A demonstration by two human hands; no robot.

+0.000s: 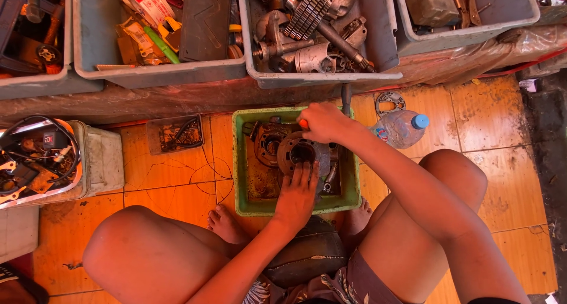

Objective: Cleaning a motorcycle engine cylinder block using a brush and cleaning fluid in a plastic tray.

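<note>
Everything is placed against the green tub (354, 180), which sits on the orange tiled floor (171, 174) between the squatting person's knees.

Far left of the tub, a pale box (103, 159) is seen, heaped with black cables and a small black part bearing a red label (48, 140). Just left of the tub, a small shallow tray (175, 134) of dark scraps is set on the tiles.

Above the tub, four grey bins are counted along a plastic-covered bench. In the second bin (94, 50), up and left of the tub, a white package with a red printed band (146, 0) lies beside yellow wrappers and a green-handled tool (160, 44). The third bin (378, 38), directly above the tub, is filled with metal engine parts and a toothed gear (307, 12).

Inside the tub, a round metal engine casing (295, 153) is held down by the left hand (297, 193), laid flat with fingers spread on its near edge. The right hand (323, 122) is clenched at the tub's upper rim around an orange-handled tool (303, 124), the forearm running down to the right.

Right of the tub, one clear plastic bottle with a blue cap (401, 128) lies on its side, a flat metal gasket plate (390, 102) just above it.
</note>
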